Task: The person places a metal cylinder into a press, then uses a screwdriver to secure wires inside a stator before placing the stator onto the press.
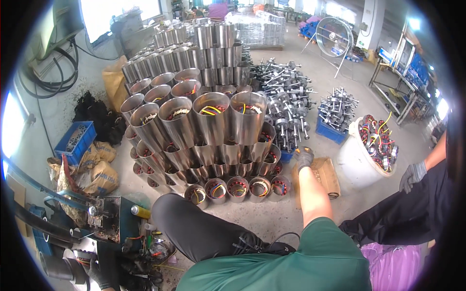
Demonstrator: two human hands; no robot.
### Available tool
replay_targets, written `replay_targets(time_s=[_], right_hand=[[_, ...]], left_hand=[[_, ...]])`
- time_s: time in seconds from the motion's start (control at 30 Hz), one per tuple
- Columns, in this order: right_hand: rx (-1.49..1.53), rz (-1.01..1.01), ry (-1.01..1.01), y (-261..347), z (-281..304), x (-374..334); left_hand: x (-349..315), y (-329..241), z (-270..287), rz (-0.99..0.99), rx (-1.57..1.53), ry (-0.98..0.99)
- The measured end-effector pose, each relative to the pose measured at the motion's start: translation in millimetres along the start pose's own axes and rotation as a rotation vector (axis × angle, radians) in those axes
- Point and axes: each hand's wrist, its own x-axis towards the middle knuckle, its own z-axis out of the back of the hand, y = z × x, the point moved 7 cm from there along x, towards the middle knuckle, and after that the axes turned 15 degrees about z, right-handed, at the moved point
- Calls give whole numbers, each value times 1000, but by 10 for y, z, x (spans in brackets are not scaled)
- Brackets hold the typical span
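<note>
Hands are well apart, each in a grey glove. Right hand (305, 157) reaches straight forward at the end of an outstretched arm, over the far edge of an open cardboard box (318, 182); its fingers look bent, but whether they grip anything I cannot tell. Left hand (99, 275) is low at the left rim, just beside a dark cylinder (58, 266); I cannot tell if it is closed on it. That cylinder lies on its side, its long axis running roughly left to right, one end toward the left hand. The cardboard box's longer sides run away from the person.

Just beyond the right hand, metal shafted rotors (289, 109) are heaped, their shafts pointing every way. More fill a blue crate (331, 129) to the right, and a white bin (357, 155) of wire-wound parts is nearer. Ahead, steel cylinders (211, 126) stand upright in stacked rows, open ends up, coloured wires inside many; five stand along the front on the floor (233, 212). At the right, a co-worker's gloved hand (412, 177) rests by dark trousers. Farther off is a round fan (334, 37).
</note>
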Motion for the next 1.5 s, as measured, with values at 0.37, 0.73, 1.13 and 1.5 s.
replay_targets(time_s=[0.37,0.73,1.13,1.5], right_hand=[[-166,111,41,281,292,140],[-1342,130,1331,662,-412,-1738],[-9,585,1996,2725,-2815,-5648],[509,718,2501,1568,-3240,-8639]], left_hand=[[385,17,535,10,-253,21],[917,302,951,-40,-528,98],[460,103,731,-223,-37,-315],[-292,-310,387,-231,-16,-410]])
